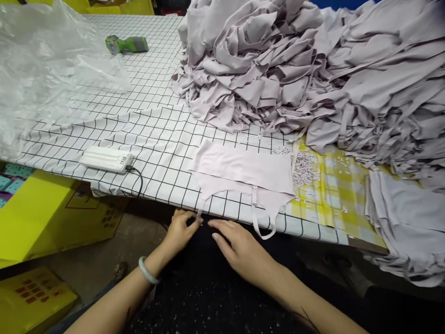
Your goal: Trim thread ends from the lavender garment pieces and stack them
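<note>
A pale pink camisole top lies flat on the checked cloth near the table's front edge. Its left strap hangs to the edge, where my left hand pinches the end between thumb and fingers. Just to the right, my right hand has its index finger and thumb stretched out and apart, with nothing visible between them. The other strap loops over the edge and carries a small pale slider. A heap of tiny pale pieces sits right of the top.
Large piles of mauve fabric cover the back and right. Folded pieces overhang the right edge. A white power bank with a black cable, a green handheld tool and clear plastic lie left. Yellow boxes stand below.
</note>
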Demonstrator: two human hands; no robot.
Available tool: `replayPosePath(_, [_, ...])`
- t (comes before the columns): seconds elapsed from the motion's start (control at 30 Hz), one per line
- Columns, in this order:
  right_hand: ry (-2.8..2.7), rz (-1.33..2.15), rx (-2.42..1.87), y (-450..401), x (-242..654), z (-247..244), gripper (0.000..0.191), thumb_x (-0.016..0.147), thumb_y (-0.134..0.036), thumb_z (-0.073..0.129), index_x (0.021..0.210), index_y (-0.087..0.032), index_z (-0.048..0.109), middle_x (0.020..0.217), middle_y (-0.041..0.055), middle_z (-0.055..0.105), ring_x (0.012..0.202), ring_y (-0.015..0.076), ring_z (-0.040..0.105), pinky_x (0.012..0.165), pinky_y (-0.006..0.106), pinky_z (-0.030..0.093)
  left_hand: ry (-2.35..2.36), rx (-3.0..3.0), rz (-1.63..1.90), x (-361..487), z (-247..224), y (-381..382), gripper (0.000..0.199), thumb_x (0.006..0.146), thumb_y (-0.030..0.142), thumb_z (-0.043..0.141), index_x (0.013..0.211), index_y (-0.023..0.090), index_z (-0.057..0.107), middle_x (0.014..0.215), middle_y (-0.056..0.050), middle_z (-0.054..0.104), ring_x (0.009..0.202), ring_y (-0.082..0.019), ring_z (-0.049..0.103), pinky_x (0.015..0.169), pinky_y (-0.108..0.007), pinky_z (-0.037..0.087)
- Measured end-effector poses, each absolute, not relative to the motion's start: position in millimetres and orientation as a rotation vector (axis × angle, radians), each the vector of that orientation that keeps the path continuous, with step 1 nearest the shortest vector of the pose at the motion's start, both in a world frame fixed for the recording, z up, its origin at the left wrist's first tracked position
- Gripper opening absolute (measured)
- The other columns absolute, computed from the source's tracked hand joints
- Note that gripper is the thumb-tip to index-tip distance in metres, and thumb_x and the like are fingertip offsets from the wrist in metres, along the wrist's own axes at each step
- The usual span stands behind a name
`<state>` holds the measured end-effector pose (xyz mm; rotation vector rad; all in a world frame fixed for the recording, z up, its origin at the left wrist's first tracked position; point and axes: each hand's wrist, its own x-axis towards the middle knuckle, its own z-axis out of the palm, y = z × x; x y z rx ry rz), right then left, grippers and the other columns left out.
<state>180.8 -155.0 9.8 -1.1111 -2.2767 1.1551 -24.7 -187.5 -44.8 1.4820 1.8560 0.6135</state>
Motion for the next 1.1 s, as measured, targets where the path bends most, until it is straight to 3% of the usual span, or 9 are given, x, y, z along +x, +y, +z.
replayPosePath(0.1, [-2.235, 1.085, -1.076, -152, 180, 5, 0.028, 0.097, -0.017, 0.048, 0.117, -0.02, 0.068, 0.101, 0.0085, 0.073, 0.089, 0.0198, 0.069, 0.081, 0.035, 0.059, 1.55, 1.256, 0.626, -25, -26, -191, 0.025, 0.085, 0.041, 0.063, 0.075, 0.019, 0.069, 0.081, -0.005, 0.069, 0.085, -0.021, 0.059, 0.084, -0.038, 0.048])
replayPosePath(0.2, [-2.345, 0.718, -0.817, -146, 171, -9, 0.036, 0.097, -0.015, 0.044, 0.127, -0.019, 0.064, 0.094, 0.0107, 0.069, 0.081, 0.0205, 0.063, 0.071, 0.035, 0.056, 1.184, 0.896, 0.517, -34, 9, -198, 0.036, 0.087, 0.048, 0.061, 0.085, 0.015, 0.073, 0.087, -0.009, 0.073, 0.081, -0.019, 0.064, 0.08, -0.034, 0.051])
replayPosePath(0.3, [-2.407, 0.552, -0.66, -141, 156, -22, 0.033, 0.099, -0.016, 0.042, 0.113, -0.021, 0.071, 0.071, 0.0054, 0.061, 0.064, 0.0174, 0.053, 0.059, 0.031, 0.047, 1.109, 0.716, 0.509, -47, 29, -197, 0.043, 0.091, 0.05, 0.054, 0.091, 0.011, 0.072, 0.086, -0.012, 0.072, 0.076, -0.019, 0.067, 0.073, -0.034, 0.055])
replayPosePath(0.4, [-2.268, 0.698, -0.715, -139, 148, -22, 0.027, 0.098, -0.02, 0.047, 0.105, -0.022, 0.073, 0.069, 0.0041, 0.059, 0.064, 0.0167, 0.052, 0.059, 0.03, 0.045, 1.292, 0.918, 0.682, -54, 29, -180, 0.035, 0.09, 0.043, 0.058, 0.11, 0.016, 0.068, 0.077, -0.003, 0.066, 0.062, -0.012, 0.06, 0.057, -0.024, 0.05])
replayPosePath(0.5, [-1.985, 1.024, -0.81, -137, 145, -11, 0.022, 0.097, -0.025, 0.053, 0.105, -0.024, 0.072, 0.074, 0.0031, 0.06, 0.067, 0.0162, 0.056, 0.063, 0.031, 0.048, 1.17, 1.112, 0.646, -50, 20, -158, 0.042, 0.09, 0.042, 0.06, 0.125, 0.019, 0.061, 0.072, 0.002, 0.059, 0.054, -0.008, 0.052, 0.047, -0.019, 0.042])
replayPosePath(0.7, [-1.344, 1.605, -1.146, -100, 144, 19, 0.021, 0.085, -0.041, 0.068, 0.087, -0.021, 0.075, 0.073, 0.0009, 0.06, 0.057, 0.0119, 0.052, 0.054, 0.027, 0.044, 1.125, 1.068, 0.677, -30, 8, -131, 0.04, 0.09, 0.052, 0.059, 0.08, 0.014, 0.067, 0.058, 0.003, 0.053, 0.043, -0.005, 0.041, 0.042, -0.019, 0.029])
replayPosePath(0.9, [-0.973, 1.708, -1.191, -31, 154, 31, 0.038, 0.067, -0.05, 0.082, 0.08, -0.016, 0.073, 0.057, -0.0056, 0.048, 0.047, 0.0063, 0.036, 0.045, 0.024, 0.031, 1.133, 0.947, 0.634, -27, 9, -123, 0.043, 0.088, 0.055, 0.06, 0.076, 0.014, 0.063, 0.061, 0.002, 0.058, 0.042, -0.005, 0.043, 0.044, -0.019, 0.03])
replayPosePath(1.0, [-0.904, 1.706, -1.199, -10, 156, 26, 0.041, 0.064, -0.051, 0.083, 0.079, -0.015, 0.073, 0.058, -0.0057, 0.048, 0.051, 0.0066, 0.04, 0.05, 0.023, 0.035, 1.15, 0.908, 0.61, -28, 10, -118, 0.044, 0.086, 0.058, 0.061, 0.085, 0.014, 0.066, 0.059, 0.003, 0.054, 0.042, -0.005, 0.041, 0.043, -0.02, 0.027])
replayPosePath(1.1, [-0.799, 1.676, -1.185, -2, 154, 19, 0.044, 0.061, -0.054, 0.083, 0.079, -0.015, 0.07, 0.073, -0.0003, 0.061, 0.065, 0.01, 0.053, 0.064, 0.025, 0.046, 1.166, 0.875, 0.607, -28, 8, -116, 0.047, 0.083, 0.06, 0.063, 0.091, 0.014, 0.068, 0.058, 0.004, 0.053, 0.042, -0.006, 0.041, 0.042, -0.02, 0.025])
